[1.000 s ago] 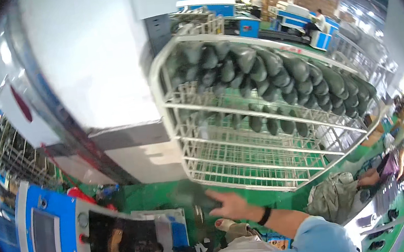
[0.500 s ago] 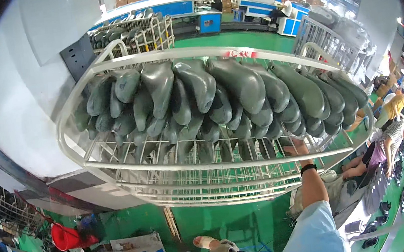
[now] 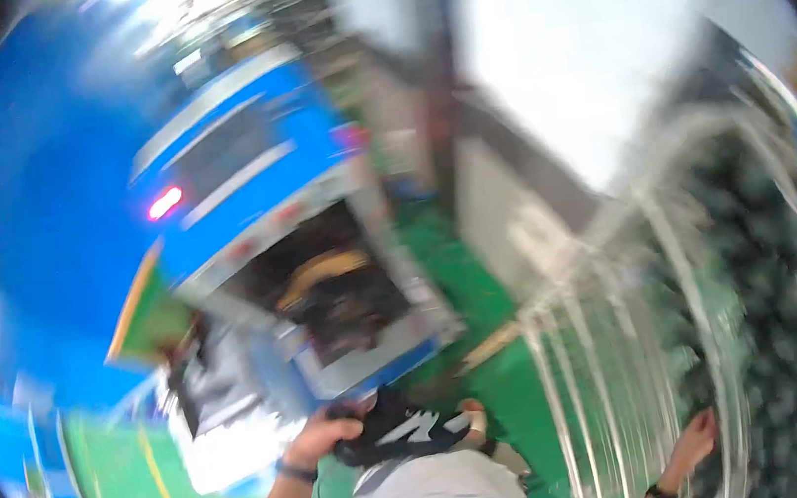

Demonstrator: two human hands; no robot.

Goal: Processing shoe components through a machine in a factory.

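Observation:
My left hand (image 3: 320, 440) is closed on a black shoe upper (image 3: 403, 434) with pale markings, held in front of my waist. Its outline is smeared by motion. To the right, my right hand (image 3: 696, 439) is at the side of a white wire rack (image 3: 588, 375), close to one of its upright bars. The fingers there are too blurred to tell whether they grip anything. Dark grey-green shoe lasts (image 3: 760, 274) fill the rack beyond that hand, blurred into one mass.
A blue and white machine (image 3: 244, 168) with a red light and a dark open bay stands ahead on the left. Beside it is a white surface (image 3: 229, 409) with dark items. A large white housing (image 3: 553, 51) rises at upper right. The floor (image 3: 124, 482) is green with a yellow line.
My view has swung left, so the rack now lies at my right and the blue machine ahead. My left hand with the black upper has come up into fuller view.

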